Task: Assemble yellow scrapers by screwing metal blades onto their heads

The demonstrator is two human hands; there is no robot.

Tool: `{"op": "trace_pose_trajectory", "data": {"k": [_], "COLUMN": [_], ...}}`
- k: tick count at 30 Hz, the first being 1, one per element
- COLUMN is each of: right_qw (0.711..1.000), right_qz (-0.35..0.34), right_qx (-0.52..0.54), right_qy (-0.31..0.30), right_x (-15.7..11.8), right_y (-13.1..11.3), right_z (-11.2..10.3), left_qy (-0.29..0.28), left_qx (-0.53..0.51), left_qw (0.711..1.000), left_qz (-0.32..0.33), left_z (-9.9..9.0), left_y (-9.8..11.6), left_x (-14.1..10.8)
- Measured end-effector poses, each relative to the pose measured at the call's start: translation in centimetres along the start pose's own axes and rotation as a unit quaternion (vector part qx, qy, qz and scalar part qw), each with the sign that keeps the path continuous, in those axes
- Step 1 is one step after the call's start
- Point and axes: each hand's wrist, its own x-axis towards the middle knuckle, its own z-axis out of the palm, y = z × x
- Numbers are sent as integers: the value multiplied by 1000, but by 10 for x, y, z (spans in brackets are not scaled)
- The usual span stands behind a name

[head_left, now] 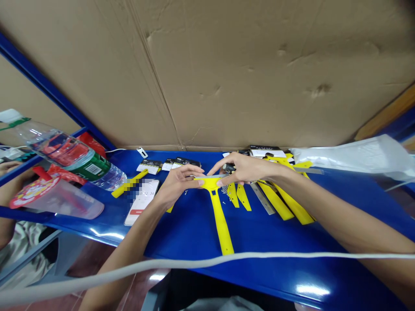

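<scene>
A yellow scraper (221,224) with a long handle points toward me, its wide head at the far end. Along the head's far edge lies a thin metal blade (210,176). My left hand (177,183) pinches the head's left end between thumb and fingers. At the right end, my right hand (241,168) presses its thumb on the head, with the index finger stretched to the blade. A dark-handled tool (229,167) shows by the right palm; whether it is gripped I cannot tell. Yellow head pieces (243,198) and small loose screws (224,190) lie just right of the handle.
Several yellow handles (275,201) and a metal strip (263,199) lie right on the blue table (191,233). Left are a phone (142,201), a yellow bar (129,183), a water bottle (71,151) and a cup (65,198). A white cable (181,262) crosses in front. Another person's arm (11,185) shows far left.
</scene>
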Motion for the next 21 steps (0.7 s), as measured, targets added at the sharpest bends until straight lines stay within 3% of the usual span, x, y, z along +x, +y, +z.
{"op": "trace_pose_trajectory", "data": {"k": [8, 21], "right_qw": [1000, 999], "right_qz": [-12, -3], "right_qx": [-2, -1], "right_qy": [-22, -34], "right_x": [2, 5], "right_y": [-2, 2], "right_z": [9, 11], "left_qy": [-60, -102], "left_qx": [83, 94], "left_qw": [995, 989], "left_qz": [-12, -43], "left_z": [-15, -21], "left_y": [7, 11], "left_x": [-2, -3]}}
